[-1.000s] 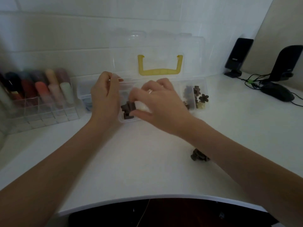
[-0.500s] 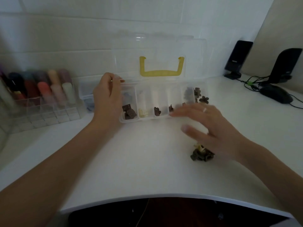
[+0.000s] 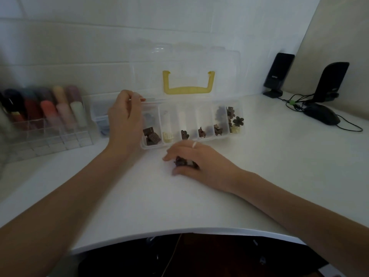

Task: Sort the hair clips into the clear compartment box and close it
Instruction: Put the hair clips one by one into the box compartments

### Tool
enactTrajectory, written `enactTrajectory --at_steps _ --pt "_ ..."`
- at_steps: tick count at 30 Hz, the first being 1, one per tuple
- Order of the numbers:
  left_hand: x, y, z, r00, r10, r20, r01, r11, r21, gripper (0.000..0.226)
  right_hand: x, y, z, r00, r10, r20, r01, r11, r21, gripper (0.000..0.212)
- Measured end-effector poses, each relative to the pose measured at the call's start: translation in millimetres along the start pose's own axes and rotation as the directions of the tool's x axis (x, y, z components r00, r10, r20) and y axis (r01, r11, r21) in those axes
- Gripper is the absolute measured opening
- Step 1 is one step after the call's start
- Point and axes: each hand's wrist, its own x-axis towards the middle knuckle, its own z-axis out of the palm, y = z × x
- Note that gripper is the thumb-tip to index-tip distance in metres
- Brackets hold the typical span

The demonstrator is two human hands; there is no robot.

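Pinching a dark hair clip (image 3: pixel 182 162) off the white desk (image 3: pixel 259 166), the right hand (image 3: pixel 199 162) sits at six o'clock of the clear compartment box (image 3: pixel 191 124); left hand (image 3: pixel 125 120) grips the box's nine-o'clock end, lid (image 3: pixel 183 72) up.

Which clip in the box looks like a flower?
The dark flower clip in the rightmost compartment of the clear box. It has round petals; the other clips are little claw shapes.

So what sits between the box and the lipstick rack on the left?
A smaller clear container with something dark inside stands between the box and the rack, partly hidden by the left hand; head view.
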Motion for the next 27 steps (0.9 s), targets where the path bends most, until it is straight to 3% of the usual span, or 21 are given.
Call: enactTrajectory --at_steps 6,10,13,17,24,27 --pt "3.3 -2.6 -1.0 1.0 -0.018 -0.007 0.018 1.0 0.0 0.02 2.2 -5.4 -1.8 0.997 0.046 -0.06 -0.04 0.993 0.112 0.049" --pt "5.0 -4.9 0.3 0.999 -0.032 -0.015 0.032 0.999 -0.002 0.02 -4.6 0.6 -19.1 0.999 0.054 -0.01 -0.054 0.989 -0.139 0.063" --pt "5.4 -7.2 1.8 0.999 -0.042 -0.014 0.042 0.999 -0.004 0.02 -2.2 5.4 -17.5 1.0 0.014 0.023 -0.008 0.97 -0.241 0.05" --pt "5.4 -7.2 2.0 0.999 -0.045 -0.024 0.044 0.999 -0.014 0.019 -0.5 5.2 -10.3 1.0 0.012 -0.029 -0.016 0.99 -0.138 0.031" --pt "4.8 -5.5 1.1 0.999 -0.027 -0.024 0.027 1.0 -0.006 0.02 1.9 3.8 -6.5 0.991 0.095 -0.092 -0.072 0.971 0.23 0.025" --pt "4.1 -5.0 0.2 0.999 -0.028 -0.02 0.028 1.0 -0.004 0.021 2.0 5.3 -3.5 0.985 0.127 -0.118 -0.093 0.962 0.257 0.025"
